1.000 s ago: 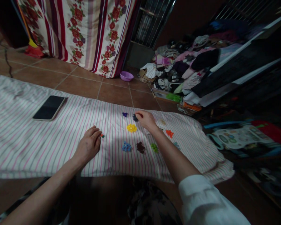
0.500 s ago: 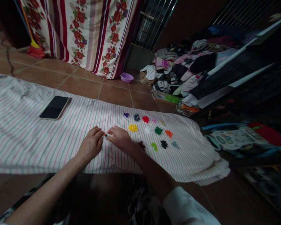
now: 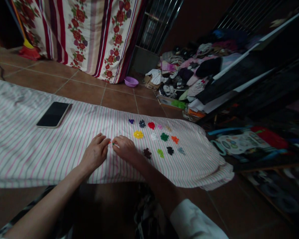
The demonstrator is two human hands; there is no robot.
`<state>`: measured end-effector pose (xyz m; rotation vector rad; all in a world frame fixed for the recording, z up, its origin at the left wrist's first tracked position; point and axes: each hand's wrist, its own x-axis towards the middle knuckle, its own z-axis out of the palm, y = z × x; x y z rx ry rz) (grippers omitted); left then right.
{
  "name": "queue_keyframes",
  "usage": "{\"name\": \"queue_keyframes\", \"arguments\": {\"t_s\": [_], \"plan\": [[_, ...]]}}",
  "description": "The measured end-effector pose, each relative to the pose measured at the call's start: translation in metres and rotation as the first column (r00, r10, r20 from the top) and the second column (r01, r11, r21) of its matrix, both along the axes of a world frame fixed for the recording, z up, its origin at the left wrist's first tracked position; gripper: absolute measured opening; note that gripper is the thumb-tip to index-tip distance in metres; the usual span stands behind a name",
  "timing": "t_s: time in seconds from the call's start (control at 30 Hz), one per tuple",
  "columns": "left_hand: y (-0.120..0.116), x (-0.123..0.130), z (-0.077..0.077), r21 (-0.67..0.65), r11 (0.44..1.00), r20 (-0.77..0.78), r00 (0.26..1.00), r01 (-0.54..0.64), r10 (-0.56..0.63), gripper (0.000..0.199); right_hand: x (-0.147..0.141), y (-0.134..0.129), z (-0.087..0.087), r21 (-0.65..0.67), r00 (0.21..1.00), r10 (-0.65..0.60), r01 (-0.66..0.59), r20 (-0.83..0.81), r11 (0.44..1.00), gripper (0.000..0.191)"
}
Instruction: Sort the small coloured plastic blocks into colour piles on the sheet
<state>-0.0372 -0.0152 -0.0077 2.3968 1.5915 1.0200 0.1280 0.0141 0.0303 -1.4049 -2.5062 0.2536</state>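
- Head view: the table is covered by a white cloth striped in pink and grey, on which every item at hand is laid.
- Beyond it, a flowered, striped curtain is hung, and a clothes heap is piled on the right.
- The left hand is rested on the cloth, its fingers bent and held close together; whether anything is gripped cannot be told.
- The right hand is placed just beside it, its thumb and forefinger nearly closed in a pinch.
- A phone is laid face up to the left of both hands.
- A purple basin is set on the floor near the curtain.
- Small piles are spread in rows to the right of the hands, among them the yellow pile, brown pile, dark green pile and red pile.
- A green piece is held at the right fingertips; an orange piece is seen at the left fingertips.
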Motion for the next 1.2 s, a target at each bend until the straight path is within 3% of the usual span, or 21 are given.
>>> {"name": "queue_keyframes", "arguments": {"t_s": [0.2,0.37,0.53,0.73,0.87,1.2], "plan": [[0.001,0.003,0.000,0.014,1.000,-0.008,1.000,-0.016,0.017,0.032,0.031,-0.007,0.009,0.003,0.990,-0.078,0.079,-0.118,0.997,0.016],[0.004,0.004,-0.002,0.021,0.999,0.007,0.999,-0.032,0.031,0.029,0.090,0.001,0.019,-0.013,0.941,-0.259,0.262,-0.217,0.965,0.017],[0.005,0.005,-0.004,0.044,0.998,-0.002,0.999,-0.052,0.052,0.027,0.168,0.015,0.023,0.065,0.848,-0.498,0.515,-0.180,0.855,0.018],[0.005,0.005,-0.004,0.040,0.998,-0.024,0.998,-0.051,0.052,0.028,0.233,0.029,0.025,0.177,0.758,-0.650,0.648,-0.055,0.740,0.019],[0.005,0.004,-0.004,0.046,0.998,-0.032,0.998,-0.048,0.050,0.027,0.249,0.039,0.018,0.179,0.731,-0.681,0.675,-0.036,0.715,0.020],[0.005,0.002,-0.007,0.057,0.998,-0.077,0.996,-0.036,0.040,0.028,0.253,0.055,-0.012,0.176,0.780,-0.617,0.626,-0.105,0.760,0.018]]}}
